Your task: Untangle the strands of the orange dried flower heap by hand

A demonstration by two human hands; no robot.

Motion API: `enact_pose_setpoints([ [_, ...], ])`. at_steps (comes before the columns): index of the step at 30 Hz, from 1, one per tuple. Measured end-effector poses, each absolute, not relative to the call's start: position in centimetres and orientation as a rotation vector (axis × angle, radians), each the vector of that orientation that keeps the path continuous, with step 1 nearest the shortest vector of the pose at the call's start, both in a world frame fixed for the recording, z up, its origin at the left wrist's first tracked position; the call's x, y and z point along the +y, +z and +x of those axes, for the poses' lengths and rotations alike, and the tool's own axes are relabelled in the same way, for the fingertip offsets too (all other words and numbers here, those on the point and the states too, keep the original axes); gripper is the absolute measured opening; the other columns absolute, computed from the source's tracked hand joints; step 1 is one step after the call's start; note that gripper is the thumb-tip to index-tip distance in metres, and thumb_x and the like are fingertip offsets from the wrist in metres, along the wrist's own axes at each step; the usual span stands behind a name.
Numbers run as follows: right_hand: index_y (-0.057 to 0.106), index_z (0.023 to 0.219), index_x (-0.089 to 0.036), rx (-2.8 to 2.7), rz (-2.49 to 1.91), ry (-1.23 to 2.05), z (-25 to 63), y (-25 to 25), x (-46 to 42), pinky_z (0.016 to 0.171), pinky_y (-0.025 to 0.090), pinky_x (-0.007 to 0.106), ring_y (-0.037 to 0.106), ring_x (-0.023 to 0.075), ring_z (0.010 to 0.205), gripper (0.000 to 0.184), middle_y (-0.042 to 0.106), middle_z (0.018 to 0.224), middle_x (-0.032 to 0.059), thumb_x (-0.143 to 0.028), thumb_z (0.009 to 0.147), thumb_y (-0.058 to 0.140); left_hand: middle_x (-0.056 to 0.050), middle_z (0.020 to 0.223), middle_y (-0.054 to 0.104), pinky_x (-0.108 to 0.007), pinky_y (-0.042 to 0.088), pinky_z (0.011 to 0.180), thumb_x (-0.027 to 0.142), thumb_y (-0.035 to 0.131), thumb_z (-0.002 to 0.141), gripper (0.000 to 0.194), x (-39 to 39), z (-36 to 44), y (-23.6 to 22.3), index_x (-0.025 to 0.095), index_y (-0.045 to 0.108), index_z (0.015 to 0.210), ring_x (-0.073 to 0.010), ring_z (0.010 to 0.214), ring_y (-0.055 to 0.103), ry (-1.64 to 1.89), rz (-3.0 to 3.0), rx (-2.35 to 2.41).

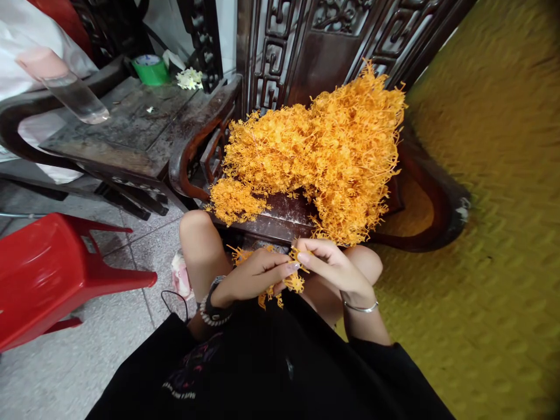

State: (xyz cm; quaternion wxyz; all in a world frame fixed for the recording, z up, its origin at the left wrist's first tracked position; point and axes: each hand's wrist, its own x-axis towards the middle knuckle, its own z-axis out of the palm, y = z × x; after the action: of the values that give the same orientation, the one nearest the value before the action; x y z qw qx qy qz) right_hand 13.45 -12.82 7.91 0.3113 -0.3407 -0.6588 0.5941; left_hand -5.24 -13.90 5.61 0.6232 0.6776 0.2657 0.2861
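Note:
Over my lap, my left hand (260, 273) is closed around a small bunch of orange craft flowers (295, 282), whose thin, curly strands stick out below and behind the fingers. My right hand (328, 263) pinches part of the same bunch between thumb and forefinger, close to my left fingertips. In front of my knees, a large heap of the same orange flowers (350, 151) covers most of the dark wooden chair seat (291, 213). A smaller clump (238, 201) lies at the seat's left front corner.
Left of the chair, a dark wooden side table (131, 134) bears a bottle (74, 87), a green tape roll (151, 70) and pale flowers (189, 79). A red plastic stool (48, 274) stands at left. A yellow textured surface (485, 233) fills the right side.

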Motion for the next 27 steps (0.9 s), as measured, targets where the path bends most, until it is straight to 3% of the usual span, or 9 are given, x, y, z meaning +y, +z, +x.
enact_pose_setpoints([
  [5, 0.045, 0.061, -0.018, -1.073, -0.747, 2.016, 12.1, 6.6, -13.9, 0.04, 0.016, 0.02, 0.02, 0.0053, 0.046, 0.035, 0.027, 0.054, -0.0073, -0.041, 0.08, 0.062, 0.003, 0.049, 0.05, -0.017, 0.035, 0.045, 0.039, 0.046, 0.091, 0.037, -13.9, -4.8, 4.7, 0.015, 0.053, 0.064, -0.0053, 0.042, 0.043, 0.716, 1.43, 0.351],
  [11, 0.045, 0.062, -0.018, -0.651, -0.592, 2.004, 9.9, 5.8, -14.8, 0.033, 0.013, 0.014, 0.013, 0.0033, 0.042, 0.031, 0.026, 0.054, -0.0082, -0.036, 0.078, 0.064, 0.004, 0.04, 0.045, -0.017, 0.025, 0.032, 0.039, 0.045, 0.091, 0.037, -14.1, -3.9, 3.2, 0.013, 0.06, 0.069, -0.0038, 0.029, 0.035, 0.867, 1.192, 0.334],
  [16, 0.033, 0.061, -0.021, -0.49, -0.553, 1.91, 9.9, 6.4, -14.4, 0.029, 0.01, 0.013, 0.007, 0.0065, 0.044, 0.035, 0.02, 0.055, -0.0082, -0.036, 0.082, 0.057, 0.003, 0.036, 0.041, -0.02, 0.023, 0.032, 0.047, 0.049, 0.086, 0.046, -14.4, -3.4, 2.0, 0.014, 0.052, 0.053, -0.005, 0.026, 0.032, 0.996, 1.045, 0.232],
  [23, 0.026, 0.055, -0.022, -0.768, -0.695, 1.602, 9.9, 7.1, -14.6, 0.031, 0.017, 0.019, 0.016, 0.0084, 0.042, 0.043, 0.024, 0.053, -0.0058, -0.043, 0.079, 0.056, 0.003, 0.041, 0.04, -0.024, 0.026, 0.038, 0.063, 0.051, 0.078, 0.052, -14.4, -2.6, 2.1, 0.017, 0.05, 0.054, -0.0072, 0.036, 0.035, 1.016, 0.91, 0.503],
  [27, 0.034, 0.055, -0.021, -0.828, -0.804, 1.478, 9.4, 6.0, -14.7, 0.034, 0.021, 0.021, 0.028, 0.0072, 0.042, 0.039, 0.034, 0.057, -0.004, -0.043, 0.077, 0.058, 0.006, 0.044, 0.036, -0.021, 0.022, 0.038, 0.054, 0.052, 0.083, 0.043, -13.8, -2.4, 2.6, 0.017, 0.049, 0.062, -0.0051, 0.036, 0.029, 1.113, 0.837, 0.646],
])
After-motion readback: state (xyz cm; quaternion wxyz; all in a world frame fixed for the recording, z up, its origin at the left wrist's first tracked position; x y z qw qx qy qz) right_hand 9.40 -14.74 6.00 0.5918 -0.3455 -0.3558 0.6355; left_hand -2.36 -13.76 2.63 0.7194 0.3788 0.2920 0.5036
